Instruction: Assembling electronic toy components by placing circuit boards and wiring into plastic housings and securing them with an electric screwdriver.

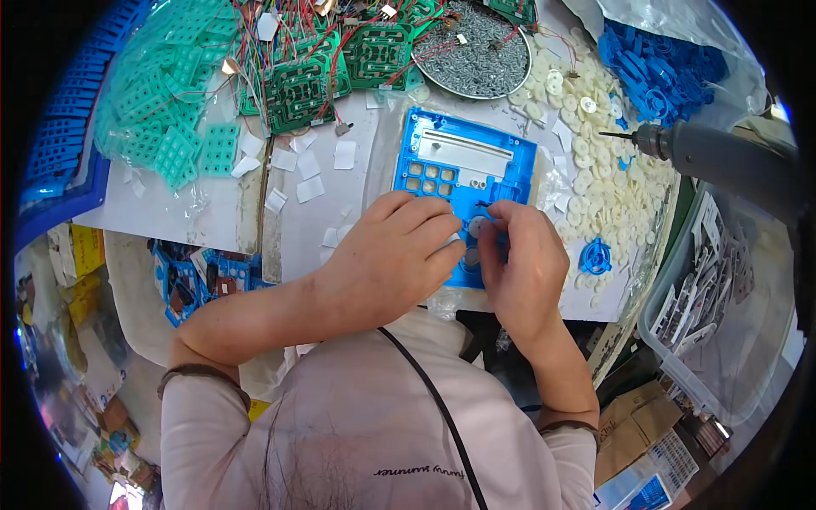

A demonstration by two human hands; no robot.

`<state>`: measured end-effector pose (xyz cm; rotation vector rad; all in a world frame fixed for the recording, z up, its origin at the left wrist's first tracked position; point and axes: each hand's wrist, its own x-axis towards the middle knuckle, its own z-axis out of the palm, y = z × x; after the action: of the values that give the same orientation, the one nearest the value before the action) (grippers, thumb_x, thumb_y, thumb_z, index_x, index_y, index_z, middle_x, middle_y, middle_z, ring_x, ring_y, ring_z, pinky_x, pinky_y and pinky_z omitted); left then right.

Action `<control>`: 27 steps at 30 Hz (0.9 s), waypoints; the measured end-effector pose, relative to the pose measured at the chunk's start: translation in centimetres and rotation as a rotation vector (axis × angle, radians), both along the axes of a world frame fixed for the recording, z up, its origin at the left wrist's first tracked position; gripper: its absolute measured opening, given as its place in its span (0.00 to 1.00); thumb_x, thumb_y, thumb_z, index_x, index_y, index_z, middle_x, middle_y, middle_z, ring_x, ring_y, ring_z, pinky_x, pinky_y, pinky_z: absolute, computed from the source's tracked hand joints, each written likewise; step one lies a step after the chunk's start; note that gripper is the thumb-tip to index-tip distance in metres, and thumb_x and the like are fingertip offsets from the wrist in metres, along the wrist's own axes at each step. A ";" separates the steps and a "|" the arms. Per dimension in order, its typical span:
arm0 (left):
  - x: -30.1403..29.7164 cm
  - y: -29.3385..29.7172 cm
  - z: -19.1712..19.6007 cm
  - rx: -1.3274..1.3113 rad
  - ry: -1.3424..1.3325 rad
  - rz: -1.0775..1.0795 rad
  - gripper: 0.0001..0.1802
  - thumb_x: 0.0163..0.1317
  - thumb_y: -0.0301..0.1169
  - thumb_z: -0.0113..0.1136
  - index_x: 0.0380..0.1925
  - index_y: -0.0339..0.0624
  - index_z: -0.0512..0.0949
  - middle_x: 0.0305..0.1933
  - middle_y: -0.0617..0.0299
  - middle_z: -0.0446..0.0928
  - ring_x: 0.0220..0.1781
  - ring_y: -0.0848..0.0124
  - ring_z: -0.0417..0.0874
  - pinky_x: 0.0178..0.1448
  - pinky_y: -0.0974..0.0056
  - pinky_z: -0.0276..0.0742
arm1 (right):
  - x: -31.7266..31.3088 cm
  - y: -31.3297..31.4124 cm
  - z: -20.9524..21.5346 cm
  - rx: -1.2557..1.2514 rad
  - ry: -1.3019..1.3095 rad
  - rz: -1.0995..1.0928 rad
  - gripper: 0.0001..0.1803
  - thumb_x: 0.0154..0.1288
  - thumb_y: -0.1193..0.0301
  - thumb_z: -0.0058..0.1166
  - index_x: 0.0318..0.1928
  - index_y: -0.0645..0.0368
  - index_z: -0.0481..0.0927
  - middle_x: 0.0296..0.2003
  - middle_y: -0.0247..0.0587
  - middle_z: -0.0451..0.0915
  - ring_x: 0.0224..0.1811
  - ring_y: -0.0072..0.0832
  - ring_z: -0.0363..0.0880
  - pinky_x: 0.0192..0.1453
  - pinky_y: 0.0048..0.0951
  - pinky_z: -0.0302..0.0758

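Note:
A blue plastic housing [520, 157] lies on the worktop in front of me, its inside facing up. It has a group of square openings and a long pale strip with a slot. My left hand [399, 246] lies over its lower left part, fingers together and curled onto it; the thumb is hidden. At the housing's lower right, my right hand [529, 259] is closed, thumb and forefinger nearly together by a small dark piece [482, 204] that I cannot name. Between the hands, a pale round disc [477, 226] sits inside the housing.
Green circuit boards [374, 55] with wires lie at the back, beside a round tray of screws [472, 51]. White plastic discs [608, 161] spread to the right, below a power screwdriver [705, 153]. Green button pads [170, 102] are heaped left. A clear bin [680, 370] stands right.

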<state>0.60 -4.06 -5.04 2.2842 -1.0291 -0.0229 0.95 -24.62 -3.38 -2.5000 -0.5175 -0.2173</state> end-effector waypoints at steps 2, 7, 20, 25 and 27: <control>0.0 0.1 -0.2 0.003 -0.005 0.003 0.22 0.52 0.33 0.71 0.48 0.43 0.81 0.56 0.57 0.76 0.64 0.57 0.74 0.64 0.49 0.70 | 0.1 0.2 -0.3 -0.010 -0.024 -0.002 0.15 0.57 0.83 0.62 0.45 0.62 0.79 0.33 0.47 0.79 0.34 0.45 0.79 0.35 0.40 0.75; 0.0 0.0 0.1 0.015 -0.005 -0.007 0.23 0.51 0.34 0.72 0.49 0.43 0.81 0.57 0.57 0.76 0.65 0.57 0.74 0.64 0.48 0.69 | 0.2 0.3 -0.2 -0.033 -0.010 -0.017 0.16 0.56 0.83 0.63 0.46 0.62 0.79 0.33 0.46 0.80 0.33 0.43 0.77 0.34 0.40 0.74; 0.9 -1.2 1.1 0.172 -0.043 -0.105 0.37 0.49 0.47 0.73 0.59 0.41 0.79 0.65 0.64 0.74 0.67 0.62 0.71 0.73 0.41 0.57 | 1.1 -10.1 11.6 0.623 -0.878 -0.305 0.27 0.71 0.54 0.54 0.61 0.61 0.73 0.38 0.40 0.76 0.36 0.32 0.70 0.40 0.39 0.67; 1.2 -1.4 1.1 0.185 -0.145 -0.114 0.24 0.51 0.48 0.72 0.42 0.43 0.86 0.58 0.63 0.75 0.65 0.62 0.71 0.74 0.41 0.58 | 4.4 -12.5 12.3 0.887 -0.095 0.162 0.37 0.66 0.55 0.59 0.69 0.57 0.61 0.51 0.55 0.65 0.45 0.42 0.70 0.47 0.43 0.72; 1.6 -1.3 1.4 0.208 -0.155 -0.151 0.24 0.51 0.48 0.72 0.41 0.43 0.86 0.57 0.63 0.75 0.65 0.62 0.71 0.74 0.40 0.58 | 4.6 -13.0 11.8 0.914 0.025 0.176 0.32 0.61 0.49 0.60 0.56 0.59 0.71 0.39 0.40 0.69 0.38 0.31 0.64 0.44 0.36 0.62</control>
<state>2.19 -5.33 -3.59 2.4179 -1.3341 -0.0157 5.56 -37.64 8.46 -1.5606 -0.4795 -0.2754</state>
